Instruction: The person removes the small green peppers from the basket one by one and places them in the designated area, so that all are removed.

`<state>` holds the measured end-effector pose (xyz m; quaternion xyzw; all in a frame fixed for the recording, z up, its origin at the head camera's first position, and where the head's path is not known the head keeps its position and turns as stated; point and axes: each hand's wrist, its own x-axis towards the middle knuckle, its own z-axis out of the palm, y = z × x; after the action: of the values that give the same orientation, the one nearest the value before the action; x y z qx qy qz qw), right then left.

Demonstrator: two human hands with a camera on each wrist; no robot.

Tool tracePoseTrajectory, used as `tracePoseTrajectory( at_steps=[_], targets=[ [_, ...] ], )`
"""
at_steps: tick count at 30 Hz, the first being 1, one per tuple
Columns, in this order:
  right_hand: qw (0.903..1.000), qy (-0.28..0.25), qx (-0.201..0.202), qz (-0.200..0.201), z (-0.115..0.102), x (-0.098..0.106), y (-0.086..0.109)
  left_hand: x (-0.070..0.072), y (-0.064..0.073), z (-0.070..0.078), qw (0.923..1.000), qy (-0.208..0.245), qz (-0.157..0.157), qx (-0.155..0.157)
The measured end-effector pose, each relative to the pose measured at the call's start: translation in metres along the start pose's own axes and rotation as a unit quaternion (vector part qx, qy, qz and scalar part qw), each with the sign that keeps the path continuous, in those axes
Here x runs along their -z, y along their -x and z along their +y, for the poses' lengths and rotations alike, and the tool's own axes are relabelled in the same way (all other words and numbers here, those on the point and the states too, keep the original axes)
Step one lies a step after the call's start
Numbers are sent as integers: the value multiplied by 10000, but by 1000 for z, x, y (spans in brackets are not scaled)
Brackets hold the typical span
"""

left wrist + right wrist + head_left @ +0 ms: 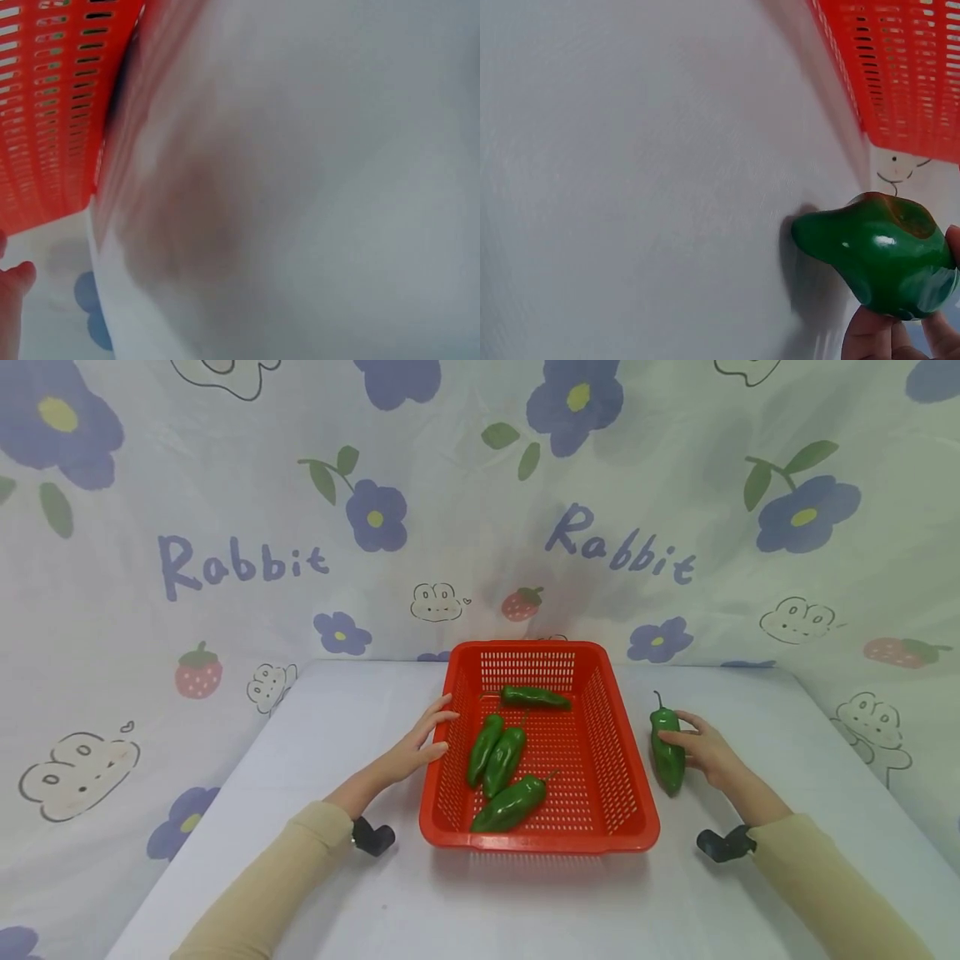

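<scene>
A red perforated plastic basket (543, 841) stands mid-table with several green peppers inside, one of them a long pepper (534, 697) at the far end. My left hand (411, 750) touches the basket's left rim, fingers extended. In the left wrist view only a bit of that hand (13, 289) shows, near the basket's wall (56, 112). To the right of the basket, my right hand (705, 748) grips another green pepper (667, 760) between thumb and fingers. In the right wrist view this pepper (877, 251) has its tip close to the table, the fingers (870, 334) around its far part.
The white table (337, 877) runs up to a hanging cloth (480, 527) printed with flowers, strawberries and rabbits. Black wrist mounts (723, 845) sit at both sleeves. The basket's right wall (907, 82) rises close to the right hand.
</scene>
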<state>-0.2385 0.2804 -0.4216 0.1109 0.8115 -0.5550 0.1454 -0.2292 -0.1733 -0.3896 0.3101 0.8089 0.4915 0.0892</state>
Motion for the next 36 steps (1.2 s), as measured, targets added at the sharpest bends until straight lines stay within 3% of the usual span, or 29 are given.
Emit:
tracePoseTrajectory(
  at_steps=[6,9,18,36],
  targets=[
    [10000,94,-8,34,1,0,-3,3,-6,-31,9999,-91,-33,-84],
    [9998,193,-57,47,1,1,-5,6,-7,-36,9999,-85,-96,-74],
    [9992,351,-160,124,-1,-2,-9,11,-6,-40,9998,-92,-137,-79],
    [9968,639,-435,205,9,4,-11,6,-11,-37,9998,-121,-73,-101]
  ],
)
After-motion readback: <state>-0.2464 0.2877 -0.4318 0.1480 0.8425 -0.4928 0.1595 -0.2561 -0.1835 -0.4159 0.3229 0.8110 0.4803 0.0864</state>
